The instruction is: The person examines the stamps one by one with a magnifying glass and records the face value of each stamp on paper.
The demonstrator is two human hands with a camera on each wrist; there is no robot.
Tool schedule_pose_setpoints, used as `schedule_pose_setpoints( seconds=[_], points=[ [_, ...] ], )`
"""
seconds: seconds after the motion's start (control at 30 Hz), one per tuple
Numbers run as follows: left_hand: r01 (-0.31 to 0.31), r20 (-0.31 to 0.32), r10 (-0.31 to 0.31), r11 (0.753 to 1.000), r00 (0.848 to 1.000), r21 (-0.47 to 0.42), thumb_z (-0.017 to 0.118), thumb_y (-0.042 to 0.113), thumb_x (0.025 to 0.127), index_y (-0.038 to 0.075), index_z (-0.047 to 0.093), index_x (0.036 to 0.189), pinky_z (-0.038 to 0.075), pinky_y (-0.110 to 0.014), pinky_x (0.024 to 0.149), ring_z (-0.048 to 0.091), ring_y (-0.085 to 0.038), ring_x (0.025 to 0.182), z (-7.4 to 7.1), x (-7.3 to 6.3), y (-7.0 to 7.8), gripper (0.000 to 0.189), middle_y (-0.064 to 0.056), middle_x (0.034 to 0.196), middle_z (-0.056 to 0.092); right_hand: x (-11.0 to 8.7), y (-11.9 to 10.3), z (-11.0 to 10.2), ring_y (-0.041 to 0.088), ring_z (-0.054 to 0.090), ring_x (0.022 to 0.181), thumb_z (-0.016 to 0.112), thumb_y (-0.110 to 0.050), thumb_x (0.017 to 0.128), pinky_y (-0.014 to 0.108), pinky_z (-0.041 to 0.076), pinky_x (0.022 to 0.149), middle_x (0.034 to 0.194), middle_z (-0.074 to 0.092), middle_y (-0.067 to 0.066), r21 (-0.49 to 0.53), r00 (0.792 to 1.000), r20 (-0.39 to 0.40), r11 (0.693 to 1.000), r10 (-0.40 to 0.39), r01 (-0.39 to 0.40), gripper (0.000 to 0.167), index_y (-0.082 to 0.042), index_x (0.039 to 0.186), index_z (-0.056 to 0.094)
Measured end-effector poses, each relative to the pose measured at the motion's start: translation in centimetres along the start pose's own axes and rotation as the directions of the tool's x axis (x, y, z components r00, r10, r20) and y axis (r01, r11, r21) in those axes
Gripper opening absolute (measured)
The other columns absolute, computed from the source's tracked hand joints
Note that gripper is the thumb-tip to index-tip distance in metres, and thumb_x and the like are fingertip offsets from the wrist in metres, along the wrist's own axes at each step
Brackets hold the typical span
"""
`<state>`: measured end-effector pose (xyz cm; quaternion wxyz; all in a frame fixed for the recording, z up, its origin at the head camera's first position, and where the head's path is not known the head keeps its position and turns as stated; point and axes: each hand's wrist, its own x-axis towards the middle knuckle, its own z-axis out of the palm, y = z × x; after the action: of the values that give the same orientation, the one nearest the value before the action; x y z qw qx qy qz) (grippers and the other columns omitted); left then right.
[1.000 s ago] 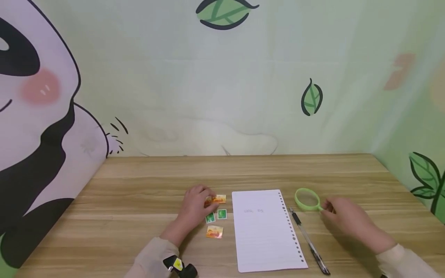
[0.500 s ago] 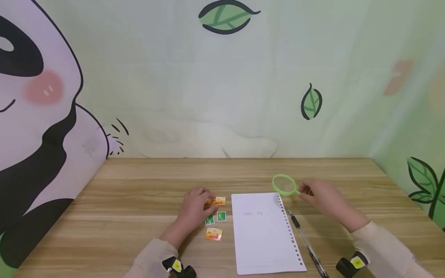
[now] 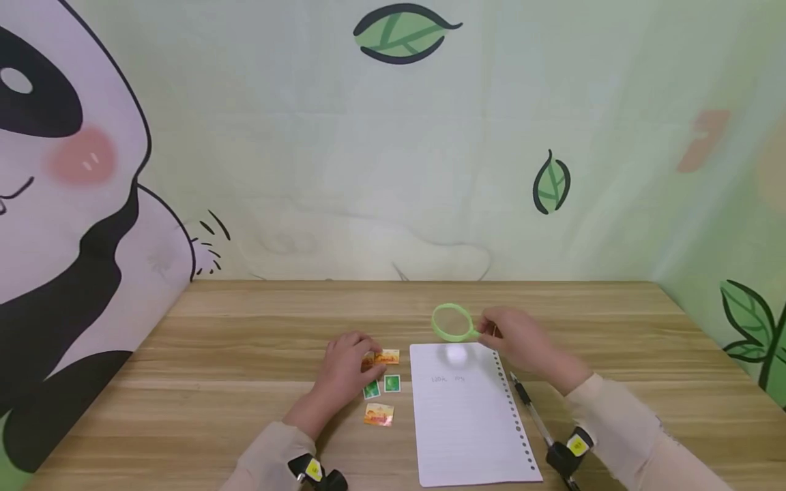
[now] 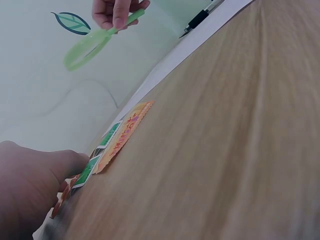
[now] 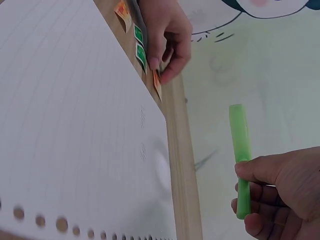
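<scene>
My right hand [image 3: 525, 341] holds a green magnifying glass [image 3: 452, 323] by its short handle, thumb against fingers. Raised off the table, the lens hovers near the top edge of a lined sheet of paper [image 3: 475, 429]. A bright spot and a shadow fall on that sheet, near faint writing. My left hand [image 3: 346, 368] rests on the table, its fingertips touching an orange stamp [image 5: 157, 85] that it partly hides. Just below are two green stamps [image 3: 391, 383], one partly under the thumb, and another orange stamp [image 3: 379, 414].
A black-capped clear pen [image 3: 534, 409] lies right of the paper, partly covered by the right wrist camera [image 3: 568, 450]. The wooden table [image 3: 245, 327] meets a backdrop [image 3: 295, 170] printed with a panda and leaves.
My right hand has lifted the magnifying glass from the table's right side and carried it left, to the paper's top edge. The left hand stays on the stamps.
</scene>
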<state>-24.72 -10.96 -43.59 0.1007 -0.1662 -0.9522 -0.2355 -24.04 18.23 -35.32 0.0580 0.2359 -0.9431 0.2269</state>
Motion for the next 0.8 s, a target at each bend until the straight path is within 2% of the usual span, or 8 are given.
schedule_pose_setpoints(
  seconds=[0.23,0.4,0.57,0.67,0.8],
  points=[
    [-0.027,-0.005,0.027,1.0,1.0,0.001,0.073,0.03,0.084,0.013,0.068,0.103,0.037,-0.05,0.105,0.054,-0.028,0.115,0.0,-0.1,-0.1,0.026,-0.007,0.114,0.062,1.4,-1.8,2.1,0.009,0.049,0.068,0.066,-0.009,0.087,0.02,0.043,0.06,0.075,0.059,-0.001,-0.003,1.0,0.01,1.0,-0.001,0.001,0.006,-0.009,0.082,0.062],
    [-0.025,-0.003,0.025,1.0,1.0,0.002,0.073,0.031,0.084,0.013,0.069,0.104,0.037,-0.05,0.106,0.054,-0.027,0.114,0.0,0.0,-0.1,0.027,-0.006,0.114,0.062,2.0,-3.1,3.6,0.008,0.049,0.069,0.068,-0.01,0.086,0.019,0.044,0.06,0.076,0.059,-0.002,-0.011,0.999,0.029,1.0,0.017,-0.017,0.005,-0.01,0.084,0.064],
    [-0.028,-0.01,0.028,1.0,1.0,-0.003,0.074,0.031,0.084,0.013,0.069,0.102,0.038,-0.05,0.105,0.055,-0.027,0.112,0.0,-0.1,0.0,0.026,-0.005,0.112,0.062,2.2,-4.0,4.7,0.007,0.047,0.067,0.069,-0.01,0.085,0.017,0.042,0.058,0.074,0.057,-0.003,-0.04,0.999,0.022,0.999,-0.032,0.033,0.007,-0.011,0.082,0.063],
    [-0.033,-0.017,0.033,0.999,0.999,-0.002,0.074,0.031,0.083,0.013,0.069,0.099,0.038,-0.051,0.104,0.055,-0.027,0.112,0.0,-0.1,-0.1,0.025,-0.005,0.11,0.062,2.0,-4.3,5.2,0.007,0.048,0.067,0.07,-0.01,0.085,0.017,0.041,0.058,0.074,0.057,-0.003,-0.088,0.996,-0.004,0.992,-0.09,0.09,0.008,-0.011,0.081,0.062],
    [-0.031,-0.015,0.031,1.0,0.999,-0.002,0.074,0.031,0.083,0.01,0.069,0.1,0.037,-0.052,0.106,0.054,-0.029,0.114,0.0,0.0,-0.1,0.027,-0.007,0.112,0.062,1.7,-4.7,5.7,0.007,0.053,0.07,0.071,-0.011,0.084,0.017,0.044,0.059,0.078,0.059,-0.002,-0.158,0.991,-0.034,0.98,-0.131,0.124,0.01,-0.011,0.081,0.061]
  ],
)
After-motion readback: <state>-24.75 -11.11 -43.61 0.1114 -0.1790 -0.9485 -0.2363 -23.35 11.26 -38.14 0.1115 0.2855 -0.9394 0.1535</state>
